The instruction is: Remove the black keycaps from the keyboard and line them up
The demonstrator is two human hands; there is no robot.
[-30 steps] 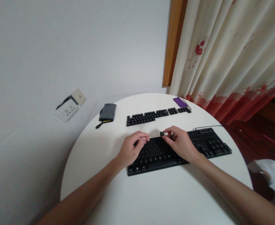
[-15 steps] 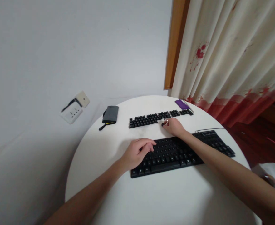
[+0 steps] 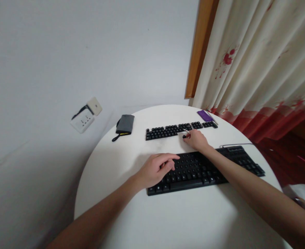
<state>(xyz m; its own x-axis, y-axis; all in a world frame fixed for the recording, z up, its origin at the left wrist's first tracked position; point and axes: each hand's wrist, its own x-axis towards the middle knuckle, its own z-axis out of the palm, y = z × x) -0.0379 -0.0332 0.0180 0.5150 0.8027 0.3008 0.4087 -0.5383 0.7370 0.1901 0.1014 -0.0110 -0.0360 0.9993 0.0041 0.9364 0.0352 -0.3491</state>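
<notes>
A black keyboard (image 3: 188,171) lies on the round white table, and many of its upper keys look stripped of their caps. Over its left part rests my left hand (image 3: 156,169), index finger stretched out, the others loosely curled, nothing held. My right hand (image 3: 197,140) is closed on a slim silver tool (image 3: 187,131), whose exact kind is too small to make out. A black keycap (image 3: 185,136) shows at the fingertips. Just beyond are rows of loose black keycaps (image 3: 161,133) laid out in keyboard order; the hand is close to their front edge.
A grey pouch (image 3: 125,123) with a black loop sits at the table's far left. At the far right lie a purple cloth (image 3: 205,116) and a thin pale stick (image 3: 213,118). The keyboard's cable (image 3: 235,144) runs behind it. Wall and curtain (image 3: 245,69) border the table (image 3: 110,173).
My left index finger has stretched further out over the keyboard. My right hand stays by the keycap rows, the silver tool turned slightly. The whole view has shifted a little.
</notes>
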